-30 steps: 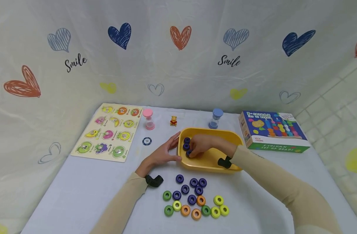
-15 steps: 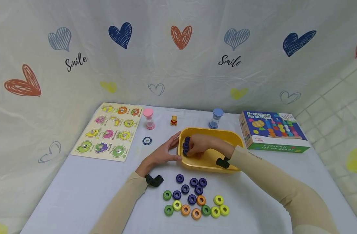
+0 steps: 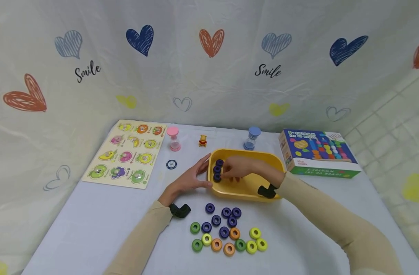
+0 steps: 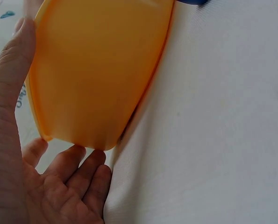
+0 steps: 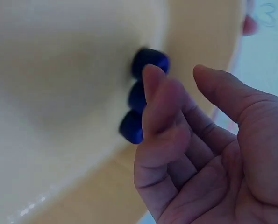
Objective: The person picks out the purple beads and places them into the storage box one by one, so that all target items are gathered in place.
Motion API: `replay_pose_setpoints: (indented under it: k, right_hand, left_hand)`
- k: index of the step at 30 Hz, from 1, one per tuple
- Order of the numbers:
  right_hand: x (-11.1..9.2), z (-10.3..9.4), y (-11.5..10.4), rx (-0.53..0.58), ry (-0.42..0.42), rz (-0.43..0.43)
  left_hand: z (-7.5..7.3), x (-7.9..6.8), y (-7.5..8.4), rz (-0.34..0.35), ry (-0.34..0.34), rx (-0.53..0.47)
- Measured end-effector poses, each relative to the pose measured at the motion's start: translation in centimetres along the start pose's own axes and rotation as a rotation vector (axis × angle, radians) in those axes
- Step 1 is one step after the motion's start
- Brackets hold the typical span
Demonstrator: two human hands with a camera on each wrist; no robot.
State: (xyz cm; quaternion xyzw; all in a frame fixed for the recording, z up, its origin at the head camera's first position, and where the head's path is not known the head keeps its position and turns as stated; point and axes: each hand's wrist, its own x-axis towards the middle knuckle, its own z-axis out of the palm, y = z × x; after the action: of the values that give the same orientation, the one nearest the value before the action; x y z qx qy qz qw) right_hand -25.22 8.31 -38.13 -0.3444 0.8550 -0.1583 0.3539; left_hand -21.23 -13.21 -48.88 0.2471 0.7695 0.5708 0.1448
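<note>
My left hand (image 3: 190, 178) holds the left end of a yellow tray (image 3: 245, 196), thumb and fingers spread against it. In the left wrist view its fingertips (image 4: 99, 154) meet the tray's outer wall (image 4: 96, 84). My right hand (image 3: 238, 167) is inside the tray, just right of three dark blue ring beads (image 3: 217, 169) lined up along the left wall. The right wrist view shows its thumb (image 5: 218, 88) apart from the loosely bent fingers, with nothing between them. Those fingers partly cover the row of blue beads (image 5: 150, 60).
In front of the tray lie several loose beads: dark blue (image 3: 216, 220), green (image 3: 197, 245), orange (image 3: 216, 245) and yellow (image 3: 255, 233). Behind stand a pink sandglass (image 3: 174, 139), bear figurine (image 3: 203, 141) and blue sandglass (image 3: 252, 138). A fruit puzzle board (image 3: 125, 154), chip (image 3: 171, 164) and bead-set box (image 3: 319, 152) flank these.
The frontmost blue bead in the tray has shifted left into line with the other two. My right hand has let go of it and drawn slightly right. The left hand stays put.
</note>
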Motion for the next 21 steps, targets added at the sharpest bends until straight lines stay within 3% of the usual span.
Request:
replay_pose_setpoints:
  k: [6,14,21]
  right_hand:
    - [-2.4,0.5,-1.0,-0.081,0.103,-0.054]
    - [-5.6,3.2,-2.6,-0.124,0.222,-0.084]
    - [-8.2,7.0,-4.0,-0.1,0.186,-0.129]
  left_hand:
    - [0.0,0.0,0.0,0.006,-0.003,0.001]
    - [-0.1,0.0,-0.1,-0.015,0.001,-0.006]
    - [0.1,0.1,-0.1,-0.01,0.016,-0.003]
